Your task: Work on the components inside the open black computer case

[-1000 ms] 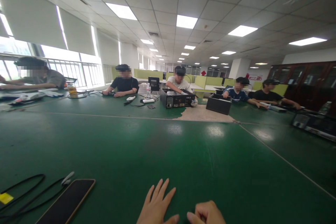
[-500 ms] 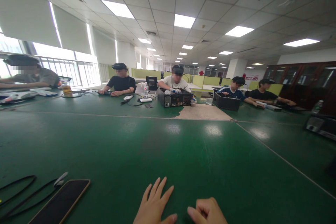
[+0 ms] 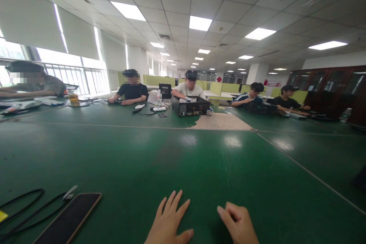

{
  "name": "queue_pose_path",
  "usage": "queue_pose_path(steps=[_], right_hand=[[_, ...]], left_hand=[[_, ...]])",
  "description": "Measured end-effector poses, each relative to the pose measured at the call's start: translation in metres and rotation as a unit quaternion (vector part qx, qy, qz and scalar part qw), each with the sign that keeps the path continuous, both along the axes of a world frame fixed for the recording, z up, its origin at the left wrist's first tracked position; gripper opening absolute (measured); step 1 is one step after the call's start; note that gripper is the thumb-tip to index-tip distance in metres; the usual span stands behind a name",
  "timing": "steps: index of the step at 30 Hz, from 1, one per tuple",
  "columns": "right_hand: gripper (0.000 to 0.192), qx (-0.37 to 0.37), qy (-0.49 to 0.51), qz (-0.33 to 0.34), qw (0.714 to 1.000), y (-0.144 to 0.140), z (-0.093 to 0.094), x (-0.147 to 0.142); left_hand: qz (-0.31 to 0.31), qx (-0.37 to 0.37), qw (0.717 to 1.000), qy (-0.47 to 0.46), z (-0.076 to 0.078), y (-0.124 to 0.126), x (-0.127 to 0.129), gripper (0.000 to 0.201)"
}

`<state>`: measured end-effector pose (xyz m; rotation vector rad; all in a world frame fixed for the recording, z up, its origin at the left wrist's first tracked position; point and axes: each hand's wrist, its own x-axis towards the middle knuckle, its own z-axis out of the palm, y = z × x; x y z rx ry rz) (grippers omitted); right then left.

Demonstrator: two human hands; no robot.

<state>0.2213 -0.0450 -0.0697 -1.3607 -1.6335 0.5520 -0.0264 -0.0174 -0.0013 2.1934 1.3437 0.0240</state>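
My left hand (image 3: 170, 219) lies on the green tabletop (image 3: 183, 164) at the bottom centre, fingers spread and palm down. Nothing is in it. To its right, apart from it, my right hand (image 3: 238, 223) is curled into a loose fist with the thumb extended, and I see no object in its grip. A dark-screened phone (image 3: 70, 217) with a light rim lies flat to the left of my left hand. Beside the phone runs a looped black cable (image 3: 31, 219) with a pale connector (image 3: 70, 192).
Across the table, a person wearing gloves (image 3: 192, 89) handles an open computer case (image 3: 191, 107). Other people sit along the far side. A black case (image 3: 261, 108) stands far right. Bottles (image 3: 159, 98), a drink container (image 3: 74, 99) and white devices (image 3: 159, 109) are on the table.
My right hand has moved right and slightly forward, away from my left, which stays nearly still. The far black case has shifted right, and the dark box at the right edge has left its spot.
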Motion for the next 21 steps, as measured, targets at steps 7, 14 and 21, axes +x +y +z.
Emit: queue_pose_path(steps=[7,14,21], right_hand=[[0.045,-0.008,-0.004,0.007,1.0,-0.0021,-0.0025,0.0019],[0.046,-0.019,-0.012,-0.009,1.0,-0.0011,0.0003,0.001],[0.048,-0.029,-0.011,-0.005,1.0,-0.0014,-0.003,-0.0035]], left_hand=[[0.014,0.031,0.999,-0.015,-0.0024,-0.004,0.0009,0.071],[0.012,0.037,0.999,-0.019,-0.0028,-0.0053,-0.0012,0.073],[0.011,0.034,0.999,-0.017,0.0018,-0.0077,0.0004,0.074]])
